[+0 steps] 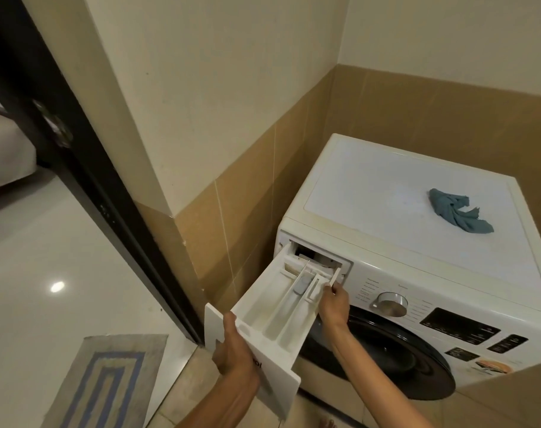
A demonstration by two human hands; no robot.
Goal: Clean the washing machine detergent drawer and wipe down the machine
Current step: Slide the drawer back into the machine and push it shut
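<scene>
Two letters (257, 363), "ol", on detergent drawer (270, 307) beside left grip (232, 350).

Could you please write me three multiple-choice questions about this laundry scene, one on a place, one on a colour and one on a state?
1. Where does the cloth lie?
A) on the floor
B) on top of the washing machine
C) hanging on the wall

2. What colour is the cloth?
A) blue
B) red
C) yellow

3. How is the detergent drawer?
A) shut flush
B) lying on the floor
C) pulled far out

Answers:
1 B: it sits crumpled on the machine's flat white top.
2 A: it is a dull blue against the white.
3 C: the left hand grips its front panel and the right hand pinches its side wall, with its back end at the slot.
</scene>
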